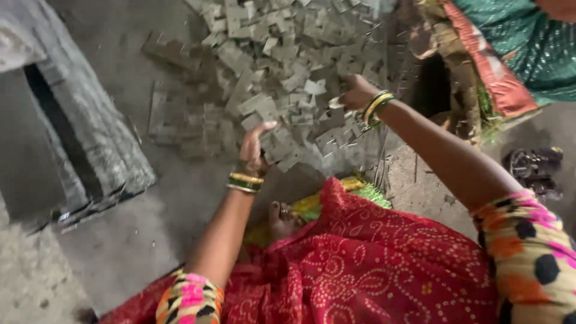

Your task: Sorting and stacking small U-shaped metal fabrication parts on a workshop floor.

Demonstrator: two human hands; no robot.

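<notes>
Reaching forward: both my arms stretch out over a grey heap of flat metal pieces (282, 78) spread on the floor (150, 228) ahead of me.
Left hand: my left hand (253, 150) rests at the near edge of the heap, fingers curled down onto the closest pieces. I cannot tell whether it grips one or only presses on them.
Right hand: my right hand (354, 93) is farther forward and to the right, closed around a small pale piece (336, 103) that sticks out toward my left.
Heap from the hands: the pieces lie straight ahead and slightly left of both hands, thickest toward the top of the view. They point every way, so no single long axis stands out.
Nearer hand: the left is at the near rim; the right is deeper in the heap.
Lap: my red patterned cloth (372, 258) fills the foreground, well short of the heap.
Left side: a dark stack of flat sheets (84, 138) sits apart from the heap.
Right side: green and orange cloth (516, 54) of another person shows near the top corner.
Blur: the view is smeared, so fine detail of the pieces is lost.
</notes>
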